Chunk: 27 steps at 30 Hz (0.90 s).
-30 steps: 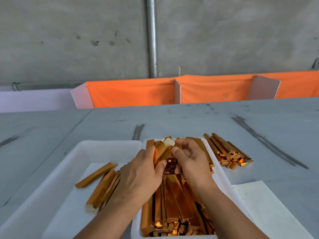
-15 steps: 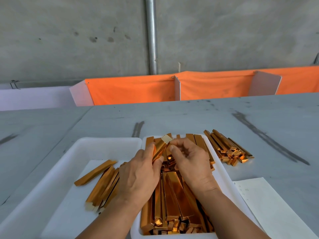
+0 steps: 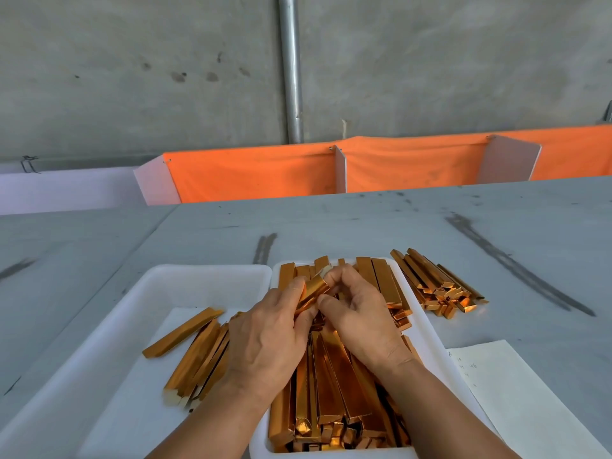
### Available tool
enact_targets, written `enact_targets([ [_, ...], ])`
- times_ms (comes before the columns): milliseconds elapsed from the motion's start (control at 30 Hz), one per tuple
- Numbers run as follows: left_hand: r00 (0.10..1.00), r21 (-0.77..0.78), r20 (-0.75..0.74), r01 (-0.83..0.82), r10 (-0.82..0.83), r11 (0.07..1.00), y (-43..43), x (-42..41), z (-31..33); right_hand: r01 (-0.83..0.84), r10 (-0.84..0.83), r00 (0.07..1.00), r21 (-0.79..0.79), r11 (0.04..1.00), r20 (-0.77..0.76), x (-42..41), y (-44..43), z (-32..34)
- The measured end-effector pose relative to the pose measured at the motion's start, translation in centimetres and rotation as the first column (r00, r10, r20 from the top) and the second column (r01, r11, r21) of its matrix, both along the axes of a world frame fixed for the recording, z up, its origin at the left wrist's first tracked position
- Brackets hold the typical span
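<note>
A slim shiny orange-gold box is held over the right white tray. My left hand grips its lower part between thumb and fingers. My right hand pinches its far end, where a pale flap shows. The right tray is packed with several more gold boxes lying lengthwise. The left white tray holds a smaller bunch of gold boxes on a white sheet. My hands hide the middle of the right tray.
A loose pile of gold boxes lies on the grey table right of the tray. A white paper sheet lies at the near right. Orange cloth bins line the table's far edge before a concrete wall with a metal pipe.
The box's pale end flap stood up before; now my right fingers cover it, folded down. Both hands stay over the right tray; the view dipped slightly.
</note>
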<state>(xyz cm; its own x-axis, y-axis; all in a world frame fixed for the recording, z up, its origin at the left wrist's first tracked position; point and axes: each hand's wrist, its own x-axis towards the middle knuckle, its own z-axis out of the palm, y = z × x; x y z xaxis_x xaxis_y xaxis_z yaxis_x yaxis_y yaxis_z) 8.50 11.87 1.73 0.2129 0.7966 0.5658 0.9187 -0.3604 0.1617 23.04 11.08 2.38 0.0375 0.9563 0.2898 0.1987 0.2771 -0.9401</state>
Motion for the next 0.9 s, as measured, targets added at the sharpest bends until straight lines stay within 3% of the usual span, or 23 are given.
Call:
enact_targets([
  [233,0.999,-0.006,0.019,0.031,-0.031,0.999,-0.11,0.02,0.08,-0.035,0.034,0.999,-0.042,0.998,-0.036,0.22,0.05,0.11],
  [500,0.999,0.140,0.005,0.041,-0.042,0.989,0.06,0.11,0.17,0.002,-0.002,0.998,-0.004,1.000,-0.057,0.13,-0.11,0.25],
  [900,1.000,0.091,-0.012,0.030,-0.029,0.995,-0.42,0.19,0.39,0.040,-0.040,0.999,0.043,0.998,-0.003,0.02,-0.21,0.11],
])
